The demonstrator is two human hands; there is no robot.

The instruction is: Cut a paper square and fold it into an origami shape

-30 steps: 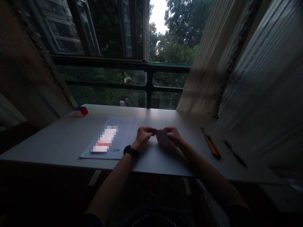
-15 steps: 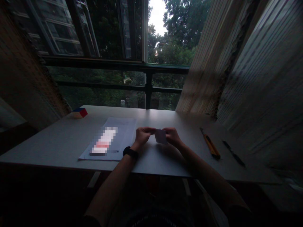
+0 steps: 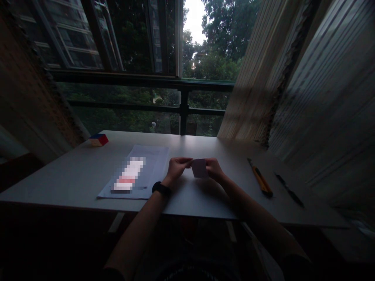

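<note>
Between my hands, above the table, is a small square piece of paper point(image 3: 199, 168), pale and perhaps folded. My left hand point(image 3: 176, 167), with a black watch point(image 3: 161, 189) on its wrist, pinches the paper's upper left corner. On the other side, my right hand point(image 3: 214, 168) grips the paper's right edge, its fingers partly hidden behind it. Left of my hands lies a larger sheet of paper point(image 3: 155, 168), part of it blurred by pixels.
A white table point(image 3: 67, 175) stands before a window with curtains at both sides. A coloured cube point(image 3: 99, 139) sits at its far left. To the right lie a yellow utility knife point(image 3: 259, 180) and a dark pen-like tool point(image 3: 290, 190).
The small paper has turned slightly, so its face shows squarer and covers more of my right fingers. My left hand has barely moved.
</note>
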